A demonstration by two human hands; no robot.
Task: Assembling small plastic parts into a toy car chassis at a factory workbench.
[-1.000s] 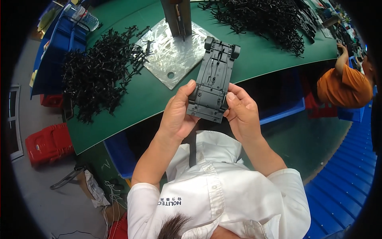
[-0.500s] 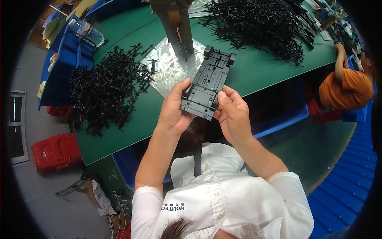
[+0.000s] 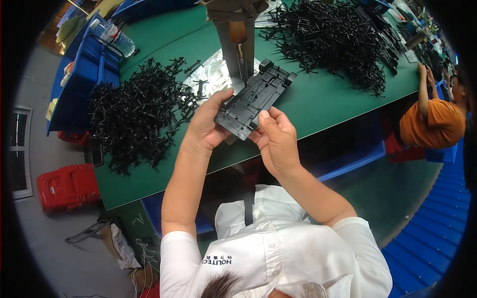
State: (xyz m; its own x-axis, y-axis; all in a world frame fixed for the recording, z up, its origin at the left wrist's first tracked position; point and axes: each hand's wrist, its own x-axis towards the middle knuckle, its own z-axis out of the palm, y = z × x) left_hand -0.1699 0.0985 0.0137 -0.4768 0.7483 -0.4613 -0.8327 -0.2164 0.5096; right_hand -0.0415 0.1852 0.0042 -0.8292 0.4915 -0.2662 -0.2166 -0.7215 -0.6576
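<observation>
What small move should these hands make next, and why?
Probably shift the black wheeled base slightly to bring a small round hole under the pointed tool: the left hand and right hand hold it by its sides, and the tool's tip shows at its edge, contact unclear.

So a big green table (image 3: pixel 323 107) is stretching across the upper half of the frame. Grey floor (image 3: pixel 57 243) is filling the lower left, and a red plastic stool (image 3: pixel 69 187) is sitting just by the table's corner. Some white-framed window or door (image 3: pixel 19 148) (can't tell which) is peeking in at far left. Dark green floor (image 3: pixel 360 191) is showing right of centre, and a blue ribbed surface (image 3: pixel 427 223) is curving down the lower right.
</observation>
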